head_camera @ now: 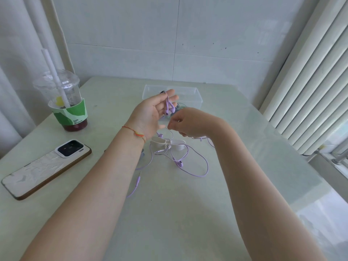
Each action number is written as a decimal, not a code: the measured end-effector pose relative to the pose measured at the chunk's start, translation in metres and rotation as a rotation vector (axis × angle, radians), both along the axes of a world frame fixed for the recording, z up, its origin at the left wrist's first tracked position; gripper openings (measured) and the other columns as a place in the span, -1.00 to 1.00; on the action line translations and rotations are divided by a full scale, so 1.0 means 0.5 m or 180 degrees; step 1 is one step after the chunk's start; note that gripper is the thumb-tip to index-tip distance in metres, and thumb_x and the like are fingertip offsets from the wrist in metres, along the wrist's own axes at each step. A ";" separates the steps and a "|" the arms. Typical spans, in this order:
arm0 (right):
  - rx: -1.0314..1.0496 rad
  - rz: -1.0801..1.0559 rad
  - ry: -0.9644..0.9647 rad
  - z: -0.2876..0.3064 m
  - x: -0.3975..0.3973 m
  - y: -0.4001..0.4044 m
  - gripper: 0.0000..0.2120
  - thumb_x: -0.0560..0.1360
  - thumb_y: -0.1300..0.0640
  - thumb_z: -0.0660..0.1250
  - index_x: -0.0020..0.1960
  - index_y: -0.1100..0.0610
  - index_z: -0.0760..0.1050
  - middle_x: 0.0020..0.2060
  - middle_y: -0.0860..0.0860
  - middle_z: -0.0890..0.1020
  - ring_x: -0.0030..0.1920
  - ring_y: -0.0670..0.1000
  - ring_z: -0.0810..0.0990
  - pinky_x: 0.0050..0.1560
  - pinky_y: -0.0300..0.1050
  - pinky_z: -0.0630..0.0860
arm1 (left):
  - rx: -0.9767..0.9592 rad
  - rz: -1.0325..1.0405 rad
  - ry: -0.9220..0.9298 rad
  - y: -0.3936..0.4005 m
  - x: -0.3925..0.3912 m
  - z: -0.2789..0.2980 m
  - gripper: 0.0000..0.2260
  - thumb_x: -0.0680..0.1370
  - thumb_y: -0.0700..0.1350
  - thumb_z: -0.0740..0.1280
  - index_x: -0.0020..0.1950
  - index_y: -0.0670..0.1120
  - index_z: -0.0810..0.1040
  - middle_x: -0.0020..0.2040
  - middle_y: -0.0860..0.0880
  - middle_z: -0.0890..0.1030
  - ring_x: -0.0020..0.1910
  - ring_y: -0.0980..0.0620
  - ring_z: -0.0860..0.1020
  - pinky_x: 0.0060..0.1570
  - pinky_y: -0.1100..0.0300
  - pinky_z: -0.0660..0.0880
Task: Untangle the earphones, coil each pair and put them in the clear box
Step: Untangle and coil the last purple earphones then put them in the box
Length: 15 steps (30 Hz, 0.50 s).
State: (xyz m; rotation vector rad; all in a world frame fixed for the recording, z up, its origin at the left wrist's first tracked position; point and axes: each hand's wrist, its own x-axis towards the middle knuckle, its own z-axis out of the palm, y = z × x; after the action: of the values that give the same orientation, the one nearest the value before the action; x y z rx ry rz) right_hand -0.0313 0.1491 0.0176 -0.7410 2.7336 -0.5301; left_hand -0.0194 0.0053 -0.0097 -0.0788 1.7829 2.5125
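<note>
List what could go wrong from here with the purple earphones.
1. The purple cable loops on the table around a second earbud and white clips; pulling with the right hand may tighten a knot or drag the clips.
2. The earbuds only hang over the left hand fingers and could slip off.
3. A sweeping arm might tip the drink cup.

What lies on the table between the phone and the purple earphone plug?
Only bare table between the phone and the purple earphone plug, apart from the left forearm passing above, in the head view.
</note>
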 end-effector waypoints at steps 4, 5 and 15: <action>-0.0341 -0.0086 0.0320 0.024 -0.001 0.018 -0.79 0.56 0.12 0.26 -0.05 0.25 0.58 -0.31 0.08 0.49 -0.32 0.06 0.42 -0.38 -0.17 0.35 | -0.1081 -0.0092 -0.0153 0.009 0.012 0.007 -0.76 0.43 0.13 0.36 0.01 0.04 0.58 -0.27 0.07 0.58 -0.15 0.05 0.44 0.03 -0.06 0.29; -0.0428 -0.0125 0.0402 0.028 -0.002 0.023 -0.79 0.55 0.12 0.28 -0.08 0.27 0.57 -0.31 0.09 0.48 -0.32 0.06 0.41 -0.38 -0.16 0.33 | -0.1216 -0.0146 -0.0180 0.012 0.014 0.009 -0.72 0.36 0.13 0.37 -0.01 0.04 0.55 -0.33 0.02 0.52 -0.20 0.02 0.39 -0.07 -0.02 0.30; -0.1309 -0.0350 0.0558 0.033 -0.022 0.056 -0.85 0.52 0.07 0.37 -0.09 0.16 0.60 -0.35 -0.01 0.53 -0.36 0.01 0.44 -0.29 -0.09 0.47 | -0.1357 -0.0595 -0.0038 0.016 0.027 0.012 -0.72 0.60 0.12 0.24 -0.02 -0.01 0.66 -0.27 0.04 0.68 -0.19 0.04 0.62 0.01 -0.04 0.33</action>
State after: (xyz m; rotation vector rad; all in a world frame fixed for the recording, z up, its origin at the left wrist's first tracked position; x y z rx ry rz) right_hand -0.0423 0.1770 0.0339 -0.7602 2.8712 -1.1254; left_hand -0.0061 0.0131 -0.0038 0.0520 2.1752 1.9715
